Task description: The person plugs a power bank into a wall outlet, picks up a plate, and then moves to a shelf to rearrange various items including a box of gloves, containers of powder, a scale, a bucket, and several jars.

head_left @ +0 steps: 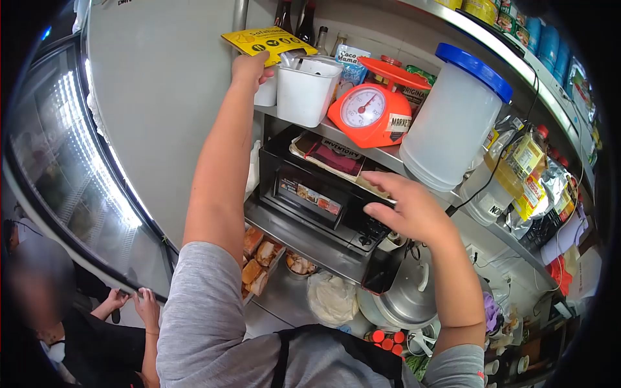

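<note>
Yellow packet (259, 44), one: at the shelf (386, 155)'s left end, long axis crosswise, printed face toward the viewer; left hand (252, 70), fingers gripping near edge. Right hand (411, 210): fingers open, by black oven (275, 169) (books atop).

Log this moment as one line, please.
left hand: grips yellow packet, beside white container | right hand: open, near black oven | orange scale: on shelf

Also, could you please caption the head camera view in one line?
Left hand holding a yellow pack near a white tub and orange scale; right hand open before a black appliance.
</note>
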The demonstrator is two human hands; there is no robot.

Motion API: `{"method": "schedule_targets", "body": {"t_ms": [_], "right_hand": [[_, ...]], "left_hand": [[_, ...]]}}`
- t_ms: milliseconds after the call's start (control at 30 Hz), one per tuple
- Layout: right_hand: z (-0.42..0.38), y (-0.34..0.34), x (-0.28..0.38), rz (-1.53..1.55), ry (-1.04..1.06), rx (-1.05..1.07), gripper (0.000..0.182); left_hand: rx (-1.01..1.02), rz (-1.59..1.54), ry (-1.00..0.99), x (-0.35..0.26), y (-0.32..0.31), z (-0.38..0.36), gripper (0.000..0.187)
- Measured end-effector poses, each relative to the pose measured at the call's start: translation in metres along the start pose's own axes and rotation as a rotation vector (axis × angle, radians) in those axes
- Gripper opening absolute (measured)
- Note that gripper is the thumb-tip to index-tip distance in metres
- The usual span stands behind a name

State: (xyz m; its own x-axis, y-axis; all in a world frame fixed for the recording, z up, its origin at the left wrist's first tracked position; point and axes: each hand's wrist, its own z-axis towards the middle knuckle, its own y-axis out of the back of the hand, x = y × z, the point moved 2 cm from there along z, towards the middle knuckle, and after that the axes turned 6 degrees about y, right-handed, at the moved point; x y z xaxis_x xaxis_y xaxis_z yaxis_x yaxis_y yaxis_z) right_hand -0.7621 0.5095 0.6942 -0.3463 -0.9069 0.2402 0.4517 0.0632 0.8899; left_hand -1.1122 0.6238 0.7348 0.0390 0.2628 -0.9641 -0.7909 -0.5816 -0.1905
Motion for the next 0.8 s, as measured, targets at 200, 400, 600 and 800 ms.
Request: {"method": "schedule_targets", "body": {"t_ms": [200,400,600,800], "right_hand": [[0.017,-0.009,0.007,-0.091,0.103,0.057,0.045],[0.015,0.0,0.007,-0.103,0.101,-0.027,0.049],[0.019,0.029,0.017,-0.405,0.181,-0.464,0.074],[0.016,0.046,0.03,-0.876,0.283,-0.652,0.06]], "left_hand": [[0.019,-0.32,-0.019,-0.021,0.0,0.007,0.022],[0.187,-0.492,-0.013,-0.032,0.015,-0.034,0.019],[0.583,-0.508,0.036,-0.021,0.028,-0.091,0.017],[1.063,-0.568,0.208,0.006,-0.005,-0.152,0.036]]}}
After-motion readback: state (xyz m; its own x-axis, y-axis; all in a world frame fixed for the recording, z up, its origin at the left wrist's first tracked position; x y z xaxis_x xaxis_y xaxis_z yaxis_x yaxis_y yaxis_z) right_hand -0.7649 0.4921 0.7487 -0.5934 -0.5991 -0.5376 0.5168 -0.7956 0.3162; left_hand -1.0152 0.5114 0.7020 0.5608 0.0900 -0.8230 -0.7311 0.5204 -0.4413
